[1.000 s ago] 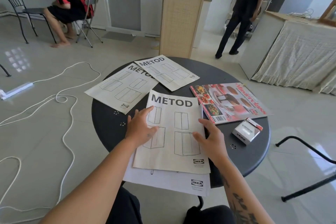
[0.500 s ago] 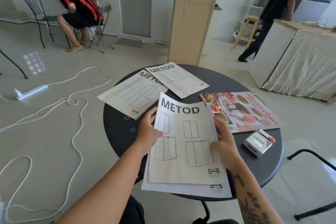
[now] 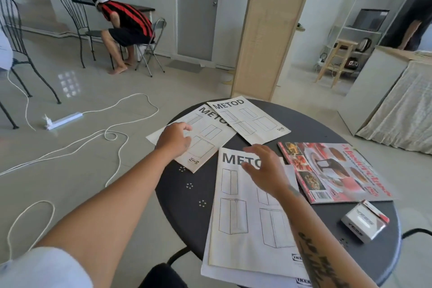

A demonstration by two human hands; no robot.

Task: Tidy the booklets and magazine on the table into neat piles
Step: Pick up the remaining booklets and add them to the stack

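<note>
Round dark-grey metal table (image 3: 187, 203), one. On it lay four white paper METOD booklets with line drawings of cabinets, one glossy red-and-pink food magazine (image 3: 332, 170) and one small white-and-red carton (image 3: 363, 222).

Booklets, near pile: two. The upper booklet (image 3: 243, 217) lay on a lower sheet (image 3: 236, 275) whose edge showed along the near side, the pair overhanging the table's near rim.

Booklets, far side: two. The far-left booklet (image 3: 205, 138) jutted over the table's left edge; the far-right booklet (image 3: 251, 121) overlapped its upper corner.

Magazine: flat at the right of the table, its left edge just beside the near pile. Carton: near the right rim, just in front of the magazine.

Hands, two, bare. The left hand (image 3: 174, 139) rested on the far-left booklet, fingers loosely curled and clasping nothing that could be seen. The right hand (image 3: 264, 168) was spread, fingers apart, over the title of the upper booklet; whether it touched the paper could not be told. It gripped nothing.
</note>
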